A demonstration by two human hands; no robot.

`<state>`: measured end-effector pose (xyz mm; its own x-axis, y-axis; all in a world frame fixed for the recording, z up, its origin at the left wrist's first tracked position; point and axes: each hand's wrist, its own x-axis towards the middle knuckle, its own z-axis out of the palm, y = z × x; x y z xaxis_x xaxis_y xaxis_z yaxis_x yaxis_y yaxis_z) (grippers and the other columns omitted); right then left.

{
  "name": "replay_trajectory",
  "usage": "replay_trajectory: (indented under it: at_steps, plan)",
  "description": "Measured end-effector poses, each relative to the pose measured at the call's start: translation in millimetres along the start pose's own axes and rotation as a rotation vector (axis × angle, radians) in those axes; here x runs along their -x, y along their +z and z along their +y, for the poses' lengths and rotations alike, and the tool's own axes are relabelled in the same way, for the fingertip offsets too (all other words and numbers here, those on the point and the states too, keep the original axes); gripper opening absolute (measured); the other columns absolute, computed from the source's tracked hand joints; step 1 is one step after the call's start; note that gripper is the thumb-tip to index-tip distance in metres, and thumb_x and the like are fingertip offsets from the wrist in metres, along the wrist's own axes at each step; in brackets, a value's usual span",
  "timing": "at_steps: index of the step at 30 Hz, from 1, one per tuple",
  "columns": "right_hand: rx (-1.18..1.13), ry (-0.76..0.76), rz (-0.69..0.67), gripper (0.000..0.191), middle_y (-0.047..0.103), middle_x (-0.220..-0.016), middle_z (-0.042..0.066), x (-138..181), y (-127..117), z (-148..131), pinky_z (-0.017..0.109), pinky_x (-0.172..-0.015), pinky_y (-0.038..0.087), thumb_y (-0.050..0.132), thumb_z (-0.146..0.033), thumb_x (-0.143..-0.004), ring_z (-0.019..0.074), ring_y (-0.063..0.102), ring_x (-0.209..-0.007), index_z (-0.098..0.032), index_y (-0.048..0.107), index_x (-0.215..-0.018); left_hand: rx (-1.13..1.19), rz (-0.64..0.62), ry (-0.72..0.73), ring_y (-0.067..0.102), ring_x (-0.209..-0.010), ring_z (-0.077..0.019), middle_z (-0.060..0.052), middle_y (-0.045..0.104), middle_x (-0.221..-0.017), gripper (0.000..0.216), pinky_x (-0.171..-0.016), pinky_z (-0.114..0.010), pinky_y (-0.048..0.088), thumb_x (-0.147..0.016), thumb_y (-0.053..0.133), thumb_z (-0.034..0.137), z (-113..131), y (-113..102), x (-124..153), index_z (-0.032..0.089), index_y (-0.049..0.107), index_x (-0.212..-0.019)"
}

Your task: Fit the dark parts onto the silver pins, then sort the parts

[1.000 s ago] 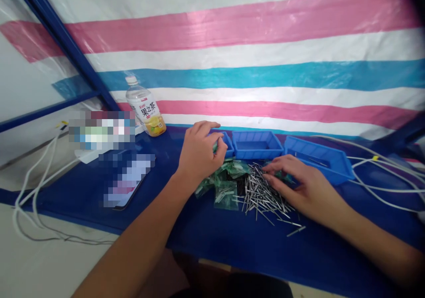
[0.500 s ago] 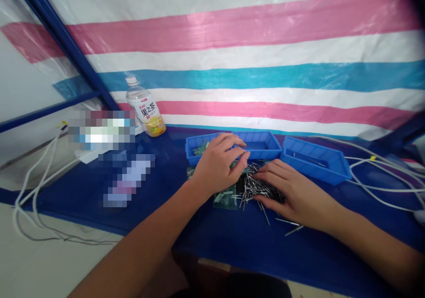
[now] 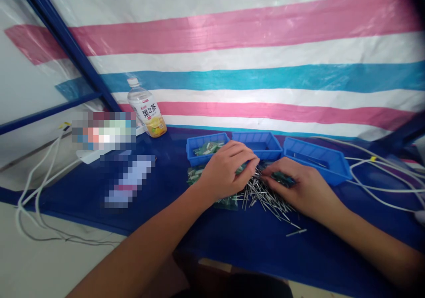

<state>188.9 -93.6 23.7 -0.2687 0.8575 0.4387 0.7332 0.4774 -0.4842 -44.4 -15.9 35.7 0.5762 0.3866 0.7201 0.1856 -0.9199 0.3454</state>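
A heap of thin metal pins lies loose on the blue table, spread toward its front edge. My left hand is over the left side of the heap, thumb and fingertips drawn together; what they hold is hidden. From the right, my right hand pinches a thin metal pin at the top of the heap, its fingertips close to those of the left. Under and beside my left hand are clear bags of small greenish-white pieces, partly covered by the wrist.
Behind the hands stand three blue bins: a left bin with small greenish pieces, a middle bin, and a right bin holding a few thin rods. A drink bottle stands back left. White cables lie at right.
My right hand has drawn its fingers from a wide spread over the pins into a pinch. The left fingertips have closed and moved slightly right, and more of the heap shows.
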Motion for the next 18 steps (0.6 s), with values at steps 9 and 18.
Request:
replay_trajectory:
  at_steps: [9, 18]
  plan:
    - [0.078, 0.103, 0.171, 0.015, 0.084, -0.103, 0.002, 2.3, -0.1, 11.4, 0.040, -0.079, 0.062, 0.070, -0.037, -0.100, 0.0251, 0.081, -0.090, -0.028, 0.080, -0.106, -0.028, -0.131, -0.037, 0.075, -0.104, -0.0218, -0.006, 0.082, -0.112, 0.024, -0.095, -0.041, 0.059, -0.109, 0.054, 0.027, -6.3, 11.2, 8.5, 0.021, 0.069, -0.127]
    - [0.093, 0.014, 0.229, 0.013, 0.085, -0.100, 0.000, 2.3, -1.2, 2.1, 0.039, -0.077, 0.064, 0.072, -0.038, -0.102, 0.0235, 0.082, -0.088, -0.029, 0.081, -0.106, -0.115, -0.188, -0.012, 0.071, -0.114, -0.0245, -0.007, 0.080, -0.113, 0.022, -0.098, -0.042, 0.056, -0.107, 0.063, 0.034, -11.4, 18.0, 11.2, 0.021, 0.072, -0.122]
